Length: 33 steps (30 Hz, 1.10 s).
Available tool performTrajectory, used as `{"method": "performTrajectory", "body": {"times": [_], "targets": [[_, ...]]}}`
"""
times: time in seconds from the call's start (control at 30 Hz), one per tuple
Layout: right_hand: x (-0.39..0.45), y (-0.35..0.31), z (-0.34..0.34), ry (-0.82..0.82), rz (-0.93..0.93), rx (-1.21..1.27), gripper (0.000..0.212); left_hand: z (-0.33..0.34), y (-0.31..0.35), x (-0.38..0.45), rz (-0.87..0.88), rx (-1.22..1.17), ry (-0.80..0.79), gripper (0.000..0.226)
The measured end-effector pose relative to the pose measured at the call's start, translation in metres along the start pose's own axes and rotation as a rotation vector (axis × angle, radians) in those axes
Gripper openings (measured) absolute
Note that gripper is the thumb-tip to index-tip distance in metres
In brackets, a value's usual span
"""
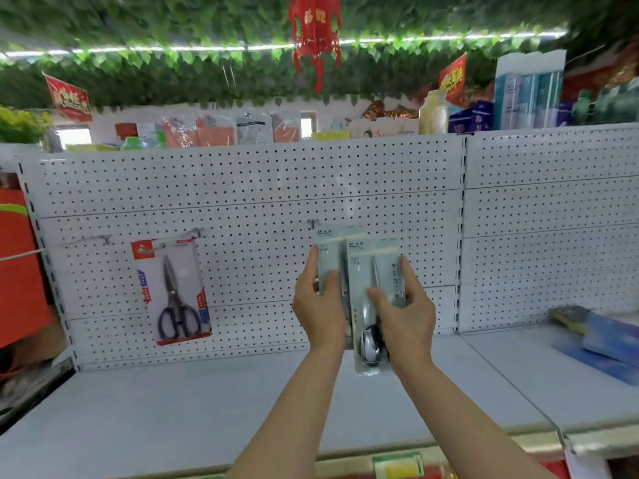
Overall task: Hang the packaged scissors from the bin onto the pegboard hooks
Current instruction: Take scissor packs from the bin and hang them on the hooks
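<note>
Item: two pale grey-green packs of scissors, held up before the pegboard (262,188). The left pack (330,257) is in my left hand (320,305), thumb across its front, fingers behind. The right pack (371,305) overlaps it in front and is in my right hand (404,316), thumb on the front, fingers wrapped round the right edge. Dark scissor handles show at the bottom of the right pack. Both packs are upright, tops just below a bare hook (313,223); I cannot tell if either is on it.

Surface: white pegboard with rows of small holes, split by a slotted upright on the right. Below it, a plain white shelf (173,409) running near to far.

Hands: both forearms reach up from the near edge, bare, palms turned inward towards each other.

Surroundings: to the left, a red-topped pack of dark-handled scissors (173,292) hangs from a hook. Further left, another long hook (90,240) with nothing on it. At far right on the shelf, blurred blue packets (601,340). Above the board, assorted goods along the top; green leaf garland (173,57) and a red hanging ornament (314,32) overhead.
</note>
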State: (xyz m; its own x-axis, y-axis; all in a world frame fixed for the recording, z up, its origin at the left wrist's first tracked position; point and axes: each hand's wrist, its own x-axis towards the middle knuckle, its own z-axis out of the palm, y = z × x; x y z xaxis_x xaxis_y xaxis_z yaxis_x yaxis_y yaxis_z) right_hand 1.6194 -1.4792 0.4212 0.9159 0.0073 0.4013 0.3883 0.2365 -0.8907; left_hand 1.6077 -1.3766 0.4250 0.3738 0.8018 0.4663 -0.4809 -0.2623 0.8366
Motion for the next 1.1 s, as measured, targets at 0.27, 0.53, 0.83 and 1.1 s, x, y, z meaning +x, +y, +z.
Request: {"method": "performTrajectory", "body": {"times": [0.27, 0.53, 0.83, 1.1], "targets": [[0.016, 0.015, 0.009, 0.003, -0.019, -0.006, 0.073, 0.014, -0.024, 0.026, -0.007, 0.036, 0.024, 0.050], [0.027, 0.014, 0.008, -0.032, -0.033, -0.032, 0.073, 0.023, -0.042, 0.038, -0.022, 0.136, 0.052, 0.052], [0.032, 0.025, 0.023, -0.068, -0.054, -0.038, 0.074, 0.009, -0.063, 0.055, 0.116, 0.532, -0.047, 0.065], [0.043, 0.025, 0.042, -0.087, -0.074, -0.016, 0.072, -0.011, -0.043, 0.070, 0.266, 0.342, 0.027, 0.037]]}}
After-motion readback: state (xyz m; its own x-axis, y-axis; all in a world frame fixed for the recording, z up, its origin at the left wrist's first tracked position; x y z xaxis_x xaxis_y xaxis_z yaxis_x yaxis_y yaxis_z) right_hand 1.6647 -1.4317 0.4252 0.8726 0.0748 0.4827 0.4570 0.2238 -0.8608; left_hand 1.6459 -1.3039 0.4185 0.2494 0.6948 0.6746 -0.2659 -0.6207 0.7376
